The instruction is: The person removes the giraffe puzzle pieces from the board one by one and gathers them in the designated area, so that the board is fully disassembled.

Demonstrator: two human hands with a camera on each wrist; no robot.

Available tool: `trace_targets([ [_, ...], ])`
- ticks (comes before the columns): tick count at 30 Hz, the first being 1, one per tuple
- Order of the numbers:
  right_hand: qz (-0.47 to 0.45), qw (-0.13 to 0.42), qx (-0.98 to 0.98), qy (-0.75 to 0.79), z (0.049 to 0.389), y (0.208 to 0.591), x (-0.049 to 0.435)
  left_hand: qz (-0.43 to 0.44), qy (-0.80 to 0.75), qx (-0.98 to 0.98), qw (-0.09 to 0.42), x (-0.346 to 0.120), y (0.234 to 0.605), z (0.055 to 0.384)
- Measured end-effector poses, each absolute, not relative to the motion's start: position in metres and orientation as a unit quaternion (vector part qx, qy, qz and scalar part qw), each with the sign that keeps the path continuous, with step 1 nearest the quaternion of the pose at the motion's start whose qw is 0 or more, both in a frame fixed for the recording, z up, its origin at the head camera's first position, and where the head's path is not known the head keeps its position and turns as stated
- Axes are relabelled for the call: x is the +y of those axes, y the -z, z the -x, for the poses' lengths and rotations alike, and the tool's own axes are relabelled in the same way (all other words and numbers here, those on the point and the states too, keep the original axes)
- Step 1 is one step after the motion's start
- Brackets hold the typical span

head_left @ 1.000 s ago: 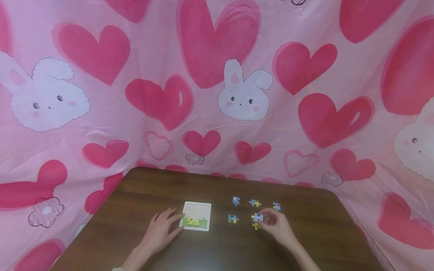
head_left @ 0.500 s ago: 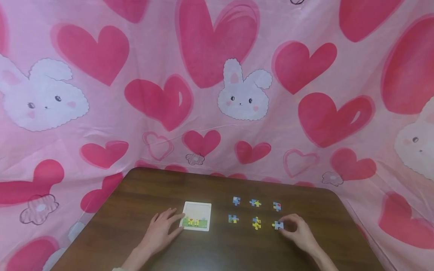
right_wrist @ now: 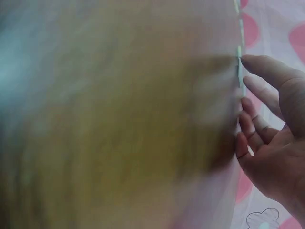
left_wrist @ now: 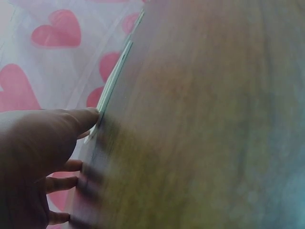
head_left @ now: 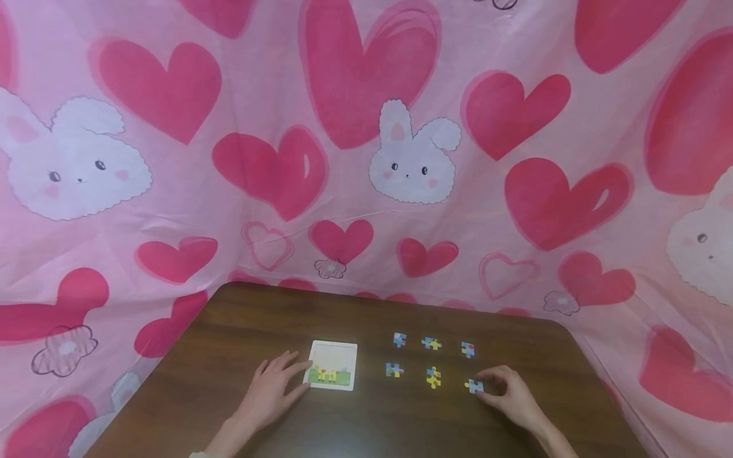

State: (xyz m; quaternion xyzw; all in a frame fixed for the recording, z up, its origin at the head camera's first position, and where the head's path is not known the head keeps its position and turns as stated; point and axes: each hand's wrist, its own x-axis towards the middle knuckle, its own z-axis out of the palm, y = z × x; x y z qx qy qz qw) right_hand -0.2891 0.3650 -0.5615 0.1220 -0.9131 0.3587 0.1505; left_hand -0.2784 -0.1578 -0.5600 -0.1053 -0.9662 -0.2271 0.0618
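Observation:
In the head view my left hand (head_left: 268,388) rests on the table, its fingers spread and fairly straight. Index finger and thumb touch the left edge of a white-bordered puzzle board (head_left: 332,366) with a printed green and yellow strip. On the right, my right hand (head_left: 511,395) pinches a small blue and yellow jigsaw piece (head_left: 474,386) between thumb and index finger, flat at the table surface. The left wrist view shows the thumb (left_wrist: 86,118) at the board's thin edge (left_wrist: 114,81). In the right wrist view, thumb and index finger meet the piece's edge (right_wrist: 240,71).
Several other jigsaw pieces lie spaced apart between the hands: a top row with a left piece (head_left: 399,340), a middle piece (head_left: 431,343) and a red-spotted piece (head_left: 467,349), then a blue-green piece (head_left: 393,369) and a yellow piece (head_left: 433,378). Pink heart-print cloth (head_left: 355,191) surrounds the brown table (head_left: 366,420).
My right hand has carried the blue and yellow jigsaw piece rightward from over the yellow piece, then slightly nearer to me. The left hand and the board have stayed in place.

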Motion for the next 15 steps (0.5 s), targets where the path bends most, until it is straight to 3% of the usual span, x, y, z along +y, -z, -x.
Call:
trace_targets([
  [7, -0.098, 0.103, -0.897, -0.419, 0.292, 0.539, 0.332, 0.11, 0.228, -0.965, 0.071, -0.158, 0.559, 0.278],
  [15, -0.152, 0.073, -0.877, -0.45, 0.3, 0.53, 0.273, 0.121, 0.216, -0.965, 0.089, -0.159, 0.559, 0.276],
])
